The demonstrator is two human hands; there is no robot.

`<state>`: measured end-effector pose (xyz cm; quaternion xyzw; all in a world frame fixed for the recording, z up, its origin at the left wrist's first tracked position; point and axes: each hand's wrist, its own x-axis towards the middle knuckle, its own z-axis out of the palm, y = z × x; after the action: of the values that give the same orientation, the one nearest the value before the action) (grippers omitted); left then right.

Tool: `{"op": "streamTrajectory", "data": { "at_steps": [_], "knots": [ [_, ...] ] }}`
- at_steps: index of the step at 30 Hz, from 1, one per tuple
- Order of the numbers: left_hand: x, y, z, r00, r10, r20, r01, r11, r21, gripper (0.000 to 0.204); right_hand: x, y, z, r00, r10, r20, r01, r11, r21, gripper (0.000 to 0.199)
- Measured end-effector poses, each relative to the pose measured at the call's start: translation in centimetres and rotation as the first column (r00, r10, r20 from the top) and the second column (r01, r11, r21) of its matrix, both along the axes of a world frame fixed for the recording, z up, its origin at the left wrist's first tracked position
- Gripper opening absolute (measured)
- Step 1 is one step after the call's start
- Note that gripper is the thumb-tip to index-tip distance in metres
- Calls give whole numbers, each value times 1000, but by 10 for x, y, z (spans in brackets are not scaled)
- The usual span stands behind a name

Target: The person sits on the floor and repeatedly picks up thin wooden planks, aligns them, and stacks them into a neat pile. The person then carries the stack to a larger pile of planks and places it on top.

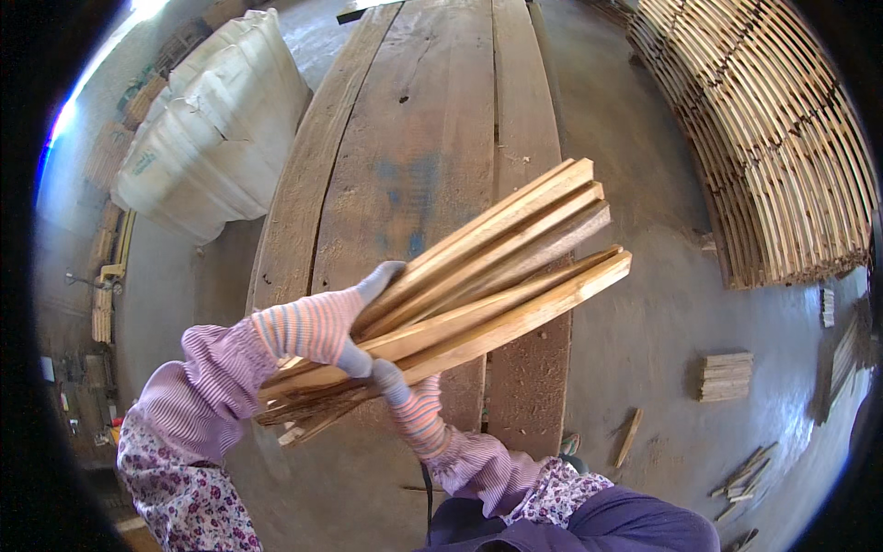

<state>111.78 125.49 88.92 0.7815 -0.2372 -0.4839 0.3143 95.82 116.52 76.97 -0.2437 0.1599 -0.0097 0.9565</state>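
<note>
A bundle of several long, pale wooden sticks (497,267) is held above a worn plank table (414,120); the sticks point up to the right. My left hand (317,322), in a striped knitted glove, wraps over the top of the bundle near its lower end. My right hand (412,405), gloved the same way, grips the bundle from underneath, just right of the left hand. The lower ends of the sticks poke out below my left wrist.
A large white sack (216,129) lies left of the table. A tall stack of wooden sticks (782,147) stands at the upper right. A small stick pile (725,375) and loose sticks (745,478) lie on the concrete floor at the right.
</note>
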Motion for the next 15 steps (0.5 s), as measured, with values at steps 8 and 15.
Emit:
{"op": "streamTrajectory", "data": {
  "at_steps": [8, 15],
  "knots": [
    [103, 32, 16, 880, -259, 399, 61, 893, 446, 118, 125, 60, -38, 975, 208, -77, -221, 884, -412, 85],
    [107, 11, -9, 787, -430, 443, -39, 682, 730, 115, 98, 21, -33, 856, 492, -160, -516, 786, -342, 66]
  ]
}}
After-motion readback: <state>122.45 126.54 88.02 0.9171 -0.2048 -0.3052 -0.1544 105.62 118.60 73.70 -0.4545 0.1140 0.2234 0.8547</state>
